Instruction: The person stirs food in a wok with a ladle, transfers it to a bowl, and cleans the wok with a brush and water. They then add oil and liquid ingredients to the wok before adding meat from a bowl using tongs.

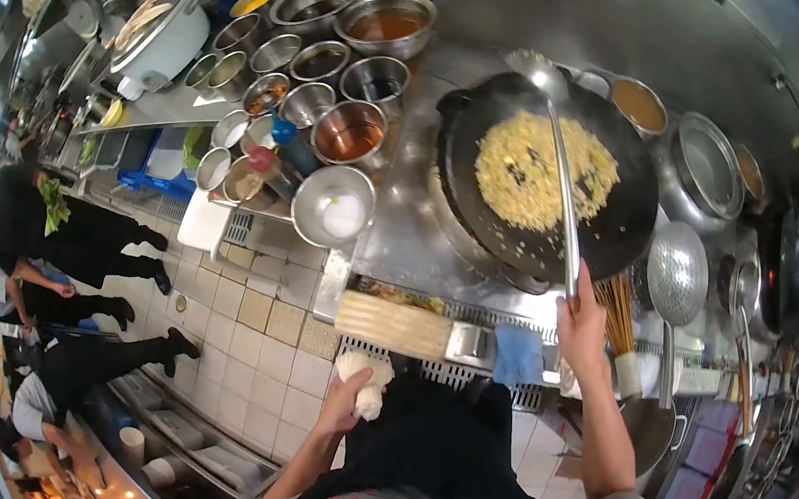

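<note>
My right hand is wrapped round the handle end of a long steel ladle. The ladle reaches across a large black wok, its bowl near the far rim. Yellow fried rice with dark green bits lies in the wok. Down in front of my body, my left hand is closed on a bunched white cloth, apart from the wok. A blue cloth hangs at the stove's front edge, close to my right hand.
Steel bowls of sauces and seasonings crowd the counter left of the wok. A perforated strainer, a bamboo brush and a steel basin are on the right. A rice cooker stands far left. Several people stand behind at left.
</note>
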### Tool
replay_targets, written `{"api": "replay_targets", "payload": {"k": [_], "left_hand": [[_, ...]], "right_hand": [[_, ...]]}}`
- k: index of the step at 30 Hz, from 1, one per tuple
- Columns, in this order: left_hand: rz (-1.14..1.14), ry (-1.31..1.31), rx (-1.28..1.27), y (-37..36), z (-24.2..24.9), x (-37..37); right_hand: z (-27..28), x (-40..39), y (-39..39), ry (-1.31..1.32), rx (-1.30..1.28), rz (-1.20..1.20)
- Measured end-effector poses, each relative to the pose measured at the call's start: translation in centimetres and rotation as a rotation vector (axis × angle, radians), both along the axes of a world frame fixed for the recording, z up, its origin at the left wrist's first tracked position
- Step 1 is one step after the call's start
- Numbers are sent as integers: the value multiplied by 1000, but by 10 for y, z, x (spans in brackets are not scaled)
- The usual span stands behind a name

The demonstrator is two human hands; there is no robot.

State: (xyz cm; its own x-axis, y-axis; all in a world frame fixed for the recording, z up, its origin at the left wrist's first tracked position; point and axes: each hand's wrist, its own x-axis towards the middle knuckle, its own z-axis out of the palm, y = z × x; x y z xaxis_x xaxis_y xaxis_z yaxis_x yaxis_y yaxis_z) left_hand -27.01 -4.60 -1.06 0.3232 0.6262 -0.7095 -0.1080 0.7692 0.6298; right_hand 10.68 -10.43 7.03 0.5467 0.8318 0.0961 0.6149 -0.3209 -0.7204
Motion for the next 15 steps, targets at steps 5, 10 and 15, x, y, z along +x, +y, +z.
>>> {"api": "replay_targets", "payload": {"k": [5, 10, 15], "left_hand": [[167, -19, 34, 22, -9, -38], [305, -24, 43, 28, -5, -73], [372, 8, 7, 21, -15, -99]], "right_hand": [[45, -13, 203, 558, 91, 161], [58, -15, 397, 627, -93, 228], [55, -15, 424, 962, -31, 179]]}}
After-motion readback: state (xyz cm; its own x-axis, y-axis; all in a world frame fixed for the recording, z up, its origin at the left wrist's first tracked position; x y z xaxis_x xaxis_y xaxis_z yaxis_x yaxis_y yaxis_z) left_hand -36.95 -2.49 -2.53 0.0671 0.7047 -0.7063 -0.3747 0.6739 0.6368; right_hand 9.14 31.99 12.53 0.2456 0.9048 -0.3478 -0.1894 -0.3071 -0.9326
